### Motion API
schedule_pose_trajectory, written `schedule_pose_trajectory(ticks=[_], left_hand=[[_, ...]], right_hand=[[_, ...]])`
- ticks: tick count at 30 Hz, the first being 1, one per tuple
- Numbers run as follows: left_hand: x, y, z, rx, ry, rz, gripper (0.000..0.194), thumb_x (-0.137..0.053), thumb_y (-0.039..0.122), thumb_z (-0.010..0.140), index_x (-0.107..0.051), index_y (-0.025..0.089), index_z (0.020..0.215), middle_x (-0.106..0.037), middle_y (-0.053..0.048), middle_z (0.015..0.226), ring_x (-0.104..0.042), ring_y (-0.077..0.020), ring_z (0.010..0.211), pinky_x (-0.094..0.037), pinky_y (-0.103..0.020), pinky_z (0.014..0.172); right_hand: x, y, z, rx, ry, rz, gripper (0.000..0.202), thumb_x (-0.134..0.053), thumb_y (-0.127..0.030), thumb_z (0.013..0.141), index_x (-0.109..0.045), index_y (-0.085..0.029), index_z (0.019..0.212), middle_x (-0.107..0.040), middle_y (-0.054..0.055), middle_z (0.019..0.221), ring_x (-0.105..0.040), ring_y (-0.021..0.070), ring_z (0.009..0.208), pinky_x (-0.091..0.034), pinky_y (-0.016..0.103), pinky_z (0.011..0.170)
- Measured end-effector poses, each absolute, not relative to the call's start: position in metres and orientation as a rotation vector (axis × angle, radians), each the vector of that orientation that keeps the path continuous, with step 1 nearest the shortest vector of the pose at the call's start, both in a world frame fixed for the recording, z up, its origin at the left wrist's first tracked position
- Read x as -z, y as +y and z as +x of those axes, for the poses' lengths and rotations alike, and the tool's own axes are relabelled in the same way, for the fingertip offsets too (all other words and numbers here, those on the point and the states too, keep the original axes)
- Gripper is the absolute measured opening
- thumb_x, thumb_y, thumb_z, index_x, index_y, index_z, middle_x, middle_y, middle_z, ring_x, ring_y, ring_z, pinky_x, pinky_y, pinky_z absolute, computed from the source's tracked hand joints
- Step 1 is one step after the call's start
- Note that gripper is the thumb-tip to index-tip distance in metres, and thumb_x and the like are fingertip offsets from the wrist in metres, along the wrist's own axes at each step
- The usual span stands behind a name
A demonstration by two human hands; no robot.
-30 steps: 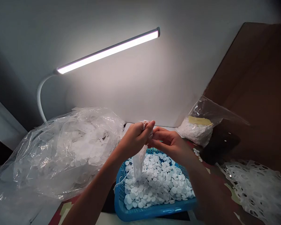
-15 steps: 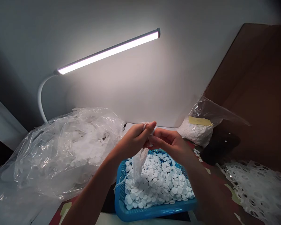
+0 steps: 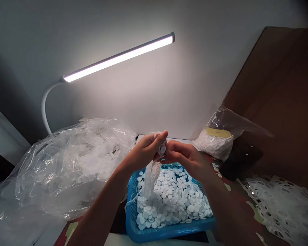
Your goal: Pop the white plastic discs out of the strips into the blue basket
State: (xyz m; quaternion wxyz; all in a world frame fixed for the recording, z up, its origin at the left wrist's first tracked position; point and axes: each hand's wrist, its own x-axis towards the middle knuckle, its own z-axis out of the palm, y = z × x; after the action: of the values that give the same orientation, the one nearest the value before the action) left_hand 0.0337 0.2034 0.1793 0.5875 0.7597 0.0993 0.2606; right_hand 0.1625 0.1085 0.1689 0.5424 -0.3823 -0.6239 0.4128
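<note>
My left hand (image 3: 149, 145) is closed round a bunched white strip (image 3: 151, 177), its thumb pressed on top. The strip's lower end hangs over the blue basket, with round outlines along it. A small white disc (image 3: 163, 150) shows on the bunched part, close to the fingertips of my right hand (image 3: 187, 155). That hand's thumb and fingers are pinched together at the strip; what lies between them is hidden. Below both hands, the blue basket (image 3: 169, 234) holds a heap of loose white discs (image 3: 174, 198).
A large clear plastic bag (image 3: 66, 164) of white pieces fills the left. At right stand a smaller bag (image 3: 214, 145) with a yellow label, a dark object (image 3: 241, 157) and a pile of punched white sheets (image 3: 287, 208). A lit lamp (image 3: 120, 58) hangs above.
My left hand has turned and shifted slightly left with the strip, bringing a disc into clearer view. My right hand stays beside it, fingers still pinched.
</note>
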Motion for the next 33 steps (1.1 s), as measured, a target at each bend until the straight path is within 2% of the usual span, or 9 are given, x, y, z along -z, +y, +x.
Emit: schedule_pose_trajectory(ticks=[5, 11, 14, 19, 23, 25, 29, 33], left_hand=[[-0.178, 0.201, 0.033, -0.656, 0.232, 1.818, 0.044, -0.037, 0.045, 0.088, -0.039, 0.016, 0.055, -0.039, 0.003, 0.052, -0.037, -0.0056, 0.048, -0.030, -0.020, 0.044], [-0.178, 0.200, 0.034, -0.649, 0.222, 1.851, 0.043, -0.037, 0.045, 0.087, -0.042, 0.017, 0.055, -0.039, 0.003, 0.051, -0.036, -0.0064, 0.047, -0.029, -0.021, 0.044], [-0.180, 0.203, 0.034, -0.668, 0.229, 1.762, 0.043, -0.038, 0.045, 0.087, -0.041, 0.017, 0.054, -0.038, 0.003, 0.048, -0.036, -0.0069, 0.044, -0.028, -0.022, 0.042], [-0.182, 0.208, 0.035, -0.673, 0.284, 1.605, 0.046, -0.044, 0.044, 0.084, -0.036, 0.017, 0.048, -0.030, 0.004, 0.044, -0.028, -0.0058, 0.040, -0.022, -0.022, 0.039], [-0.182, 0.211, 0.035, -0.735, 0.359, 1.393, 0.040, -0.051, 0.043, 0.079, -0.042, 0.016, 0.051, -0.035, 0.004, 0.047, -0.032, -0.0057, 0.041, -0.022, -0.021, 0.039], [-0.181, 0.211, 0.036, -0.746, 0.373, 1.304, 0.037, -0.054, 0.042, 0.076, -0.043, 0.016, 0.052, -0.037, 0.004, 0.047, -0.034, -0.0056, 0.040, -0.022, -0.021, 0.038], [-0.181, 0.210, 0.039, -0.686, 0.381, 1.221, 0.034, -0.058, 0.039, 0.073, -0.044, 0.016, 0.053, -0.039, 0.005, 0.046, -0.036, -0.0054, 0.039, -0.023, -0.020, 0.037], [-0.178, 0.213, 0.044, -0.614, 0.391, 1.111, 0.029, -0.057, 0.037, 0.071, -0.047, 0.016, 0.054, -0.044, 0.003, 0.049, -0.042, -0.0075, 0.043, -0.030, -0.021, 0.042]], right_hand=[[-0.170, 0.109, 0.158, -0.927, -1.495, -0.986, 0.021, -0.046, -0.029, 0.087, -0.061, -0.016, 0.079, -0.054, 0.003, 0.086, -0.056, 0.0131, 0.081, -0.051, 0.032, 0.079], [-0.170, 0.107, 0.158, -0.920, -1.534, -1.015, 0.019, -0.049, -0.029, 0.085, -0.063, -0.018, 0.088, -0.052, 0.004, 0.093, -0.054, 0.0144, 0.086, -0.049, 0.032, 0.080], [-0.169, 0.105, 0.160, -0.872, -1.584, -1.029, 0.015, -0.050, -0.027, 0.083, -0.062, -0.018, 0.080, -0.049, 0.003, 0.090, -0.051, 0.0138, 0.083, -0.048, 0.030, 0.075], [-0.169, 0.103, 0.163, -0.843, -1.634, -1.052, 0.014, -0.053, -0.023, 0.079, -0.057, -0.017, 0.067, -0.046, 0.004, 0.092, -0.048, 0.0137, 0.079, -0.049, 0.027, 0.065], [-0.174, 0.098, 0.158, -0.899, -1.716, -0.970, 0.015, -0.052, -0.017, 0.078, -0.056, -0.017, 0.063, -0.046, 0.004, 0.108, -0.049, 0.0175, 0.096, -0.047, 0.035, 0.084], [-0.176, 0.095, 0.154, -0.874, -1.745, -0.988, 0.017, -0.051, -0.015, 0.078, -0.055, -0.017, 0.062, -0.048, 0.004, 0.109, -0.048, 0.0184, 0.101, -0.045, 0.035, 0.087], [-0.177, 0.096, 0.153, -0.799, -1.683, -1.108, 0.016, -0.050, -0.021, 0.082, -0.052, -0.018, 0.067, -0.053, 0.004, 0.102, -0.053, 0.0164, 0.094, -0.051, 0.031, 0.075], [-0.173, 0.103, 0.162, -0.676, -1.484, -1.194, 0.012, -0.054, -0.030, 0.081, -0.051, -0.019, 0.086, -0.056, 0.002, 0.089, -0.057, 0.0119, 0.072, -0.052, 0.024, 0.057]])
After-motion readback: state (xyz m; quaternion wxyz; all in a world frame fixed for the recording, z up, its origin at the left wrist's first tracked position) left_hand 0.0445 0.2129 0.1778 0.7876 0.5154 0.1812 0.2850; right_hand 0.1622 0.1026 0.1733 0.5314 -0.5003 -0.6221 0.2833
